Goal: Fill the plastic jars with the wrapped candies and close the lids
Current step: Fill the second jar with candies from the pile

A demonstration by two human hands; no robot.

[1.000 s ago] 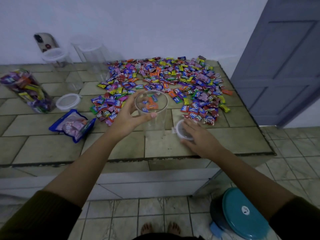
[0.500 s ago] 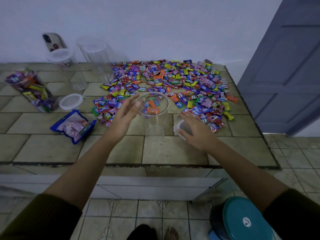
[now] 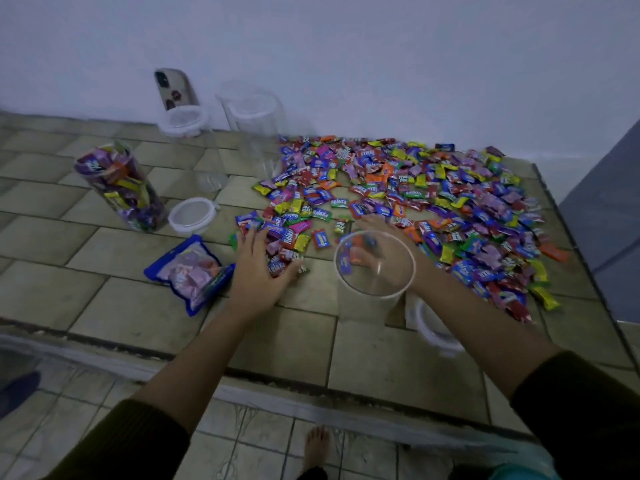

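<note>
Both hands have left jar and lid [image 3: 433, 329]: left hand [image 3: 259, 271] lies spread and flat on candies [image 3: 433, 188]; right hand [image 3: 379, 224] reaches behind the jar [image 3: 360, 306], grasp unclear. Jar stands near the counter [image 3: 104, 254] edge, long axis upright, mouth up, few candies inside. Full jar [image 3: 121, 188] sits unlidded; empty jars [image 3: 254, 133] and most candies remain.

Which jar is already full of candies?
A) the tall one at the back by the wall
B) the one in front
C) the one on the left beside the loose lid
C: the left jar is packed to its top, the front jar holds only a few, and the tall back jar looks empty.
</note>
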